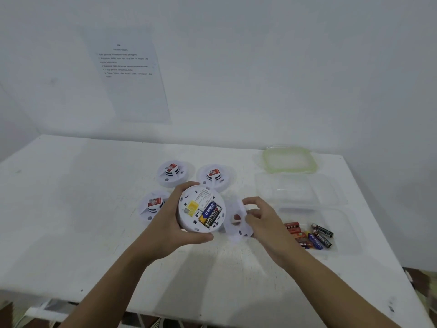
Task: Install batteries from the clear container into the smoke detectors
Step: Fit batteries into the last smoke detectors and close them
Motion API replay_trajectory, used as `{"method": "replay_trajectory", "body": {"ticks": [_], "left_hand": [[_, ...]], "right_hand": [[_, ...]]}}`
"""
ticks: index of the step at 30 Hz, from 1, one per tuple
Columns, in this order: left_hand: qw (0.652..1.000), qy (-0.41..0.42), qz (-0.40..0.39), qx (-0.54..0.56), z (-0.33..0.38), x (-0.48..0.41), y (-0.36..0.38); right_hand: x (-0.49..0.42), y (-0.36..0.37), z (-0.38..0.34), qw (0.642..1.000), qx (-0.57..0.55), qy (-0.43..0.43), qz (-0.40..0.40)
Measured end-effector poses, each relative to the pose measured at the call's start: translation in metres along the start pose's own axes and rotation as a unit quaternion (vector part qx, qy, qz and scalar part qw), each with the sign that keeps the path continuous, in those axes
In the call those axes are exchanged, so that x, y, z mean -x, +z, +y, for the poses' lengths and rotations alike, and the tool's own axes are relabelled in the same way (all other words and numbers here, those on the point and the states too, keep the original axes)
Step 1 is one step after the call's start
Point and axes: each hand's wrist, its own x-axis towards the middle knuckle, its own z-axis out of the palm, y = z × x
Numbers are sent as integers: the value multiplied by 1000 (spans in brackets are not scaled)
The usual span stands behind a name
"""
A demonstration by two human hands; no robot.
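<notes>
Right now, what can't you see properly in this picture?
All from the head camera:
- Paper on the wall: print too small and blurred to read.
- White cover: blurred, partly behind the fingers of the right hand holding it.
- Near-left smoke detector: its right side hidden by the left hand, which grips the open smoke detector.
- Batteries in the clear container: overlapping and blurry, number unclear.

The single head camera looked forward and down, close over the table [71, 209], facing the wall [260, 67].
</notes>
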Motion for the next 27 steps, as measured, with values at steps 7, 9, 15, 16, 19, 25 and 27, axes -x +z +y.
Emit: {"method": "replay_trajectory", "body": {"ticks": [7,9,15,16,19,25,27], "left_hand": [[1000,-4,-9,11,-6,6,7],[1000,-2,-7,12,-7,7,8],[1000,1,-3,16,-3,6,13],[1000,1,-3,21,0,5,14],[999,14,-1,34,11,1,17],[997,61,-5,42,37,-14,24],[996,76,-5,40,47,-19,26]], "right_hand": [[0,3,20,951,296,-85,-11],[2,1,26,942,320,-101,-14],[10,-6,20,953,253,-167,24],[12,-8,14,962,207,-172,31],[20,-15,-6,973,112,-198,32],[31,-27,-36,952,94,-287,50],[33,-30,-42,936,129,-322,63]]}}
